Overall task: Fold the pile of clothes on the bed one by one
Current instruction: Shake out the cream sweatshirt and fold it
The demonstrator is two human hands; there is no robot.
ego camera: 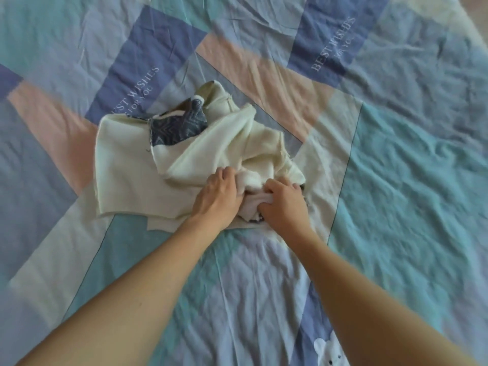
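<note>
A crumpled pile of cream-white cloth (200, 151) lies in the middle of the bed. A dark blue patterned piece (177, 128) pokes out at the pile's far side. A small bunched white piece (250, 191) sits at the near edge of the pile, between my two hands. My left hand (219, 196) lies on the pile's near edge, its fingers curled into the cloth. My right hand (284, 199) grips the bunched white piece from the right. Some dark fabric shows under my right hand.
The bed is covered by a wrinkled patchwork sheet (396, 167) in blue, teal, pink and cream blocks with printed words. A white bear print (330, 352) is at the near edge. The sheet stretches flat on all sides of the pile.
</note>
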